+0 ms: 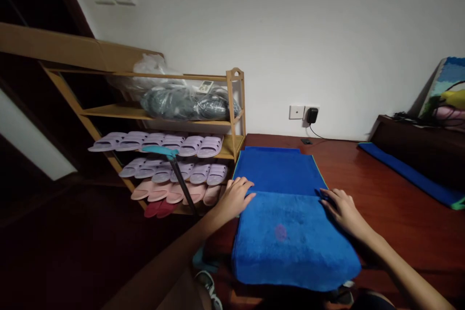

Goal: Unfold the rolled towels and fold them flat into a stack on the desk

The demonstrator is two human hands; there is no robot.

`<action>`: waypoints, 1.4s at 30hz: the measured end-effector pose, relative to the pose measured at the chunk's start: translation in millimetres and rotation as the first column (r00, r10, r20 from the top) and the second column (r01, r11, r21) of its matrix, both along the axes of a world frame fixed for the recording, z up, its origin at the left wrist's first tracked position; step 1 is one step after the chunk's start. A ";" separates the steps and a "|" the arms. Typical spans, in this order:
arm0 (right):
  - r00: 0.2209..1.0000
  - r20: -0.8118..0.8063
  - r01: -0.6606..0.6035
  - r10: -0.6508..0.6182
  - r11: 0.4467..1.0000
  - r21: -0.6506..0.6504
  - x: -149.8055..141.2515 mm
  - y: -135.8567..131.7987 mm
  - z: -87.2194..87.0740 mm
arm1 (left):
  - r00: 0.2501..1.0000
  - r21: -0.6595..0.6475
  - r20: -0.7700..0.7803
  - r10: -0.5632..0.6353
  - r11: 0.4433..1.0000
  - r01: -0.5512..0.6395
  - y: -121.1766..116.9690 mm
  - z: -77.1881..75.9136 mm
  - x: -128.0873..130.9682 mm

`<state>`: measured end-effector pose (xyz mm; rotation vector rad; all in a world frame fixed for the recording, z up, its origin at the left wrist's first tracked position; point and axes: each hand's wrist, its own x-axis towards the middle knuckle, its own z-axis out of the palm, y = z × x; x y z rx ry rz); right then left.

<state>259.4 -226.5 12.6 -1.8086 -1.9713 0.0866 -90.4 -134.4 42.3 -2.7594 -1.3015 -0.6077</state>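
Note:
A blue towel (pixel 279 237) lies lengthwise in front of me, its near part lighter with a small purplish spot and its near end drooping over the edge. A crosswise line divides it from a darker blue far part with green trim. At the left end of this line, my left hand (pixel 236 197) has its thumb and fingers closed on the towel's side. My right hand (pixel 339 210) grips the opposite side at about the same height, fingertips bent over the cloth. What lies under the fingertips is hidden.
A wooden shoe rack (pixel 236 106) with several lilac and pink slippers (pixel 210 146) stands at left, plastic-wrapped bundles (pixel 174 101) on its upper shelf. A black plug adapter (pixel 312 115) sits in the wall. Another blue towel (pixel 407 172) lies on the reddish wooden surface (pixel 348 164) at right.

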 end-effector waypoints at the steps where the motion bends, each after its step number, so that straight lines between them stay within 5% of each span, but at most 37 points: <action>1: 1.000 0.004 -0.005 0.005 1.000 -0.007 4.7 3.8 -0.8 | 0.999 -0.055 0.026 -0.019 0.998 0.020 6.9 -1.4 -2.7; 9: 0.986 -0.159 -0.059 0.057 0.998 -0.013 10.1 4.5 8.3 | 0.937 -0.323 0.339 -0.080 0.926 0.196 26.9 2.6 -19.0; 15: 0.895 -0.444 -0.020 0.040 0.999 0.050 7.9 -26.7 25.7 | 0.867 -0.366 0.496 -0.035 0.897 0.246 -9.1 31.5 -30.1; 19: 0.856 -0.517 0.087 -0.023 0.991 0.100 2.7 -52.5 45.1 | 0.821 -0.289 0.571 0.008 0.938 0.192 -39.3 54.2 -40.2; 28: 0.929 -0.369 0.116 -0.023 0.966 0.231 -2.2 -83.6 103.9 | 0.829 -0.007 0.558 -0.024 0.999 0.033 -65.3 108.4 -55.1; 37: 0.928 -0.360 0.271 -0.096 0.838 0.474 -16.7 -79.2 169.1 | 0.736 0.222 0.670 -0.098 0.972 -0.073 -71.0 162.7 -40.9; 42: 0.908 -0.419 0.272 -0.023 0.793 0.545 -20.0 -66.3 196.6 | 0.680 0.305 0.715 -0.160 0.947 -0.098 -59.5 178.3 -27.4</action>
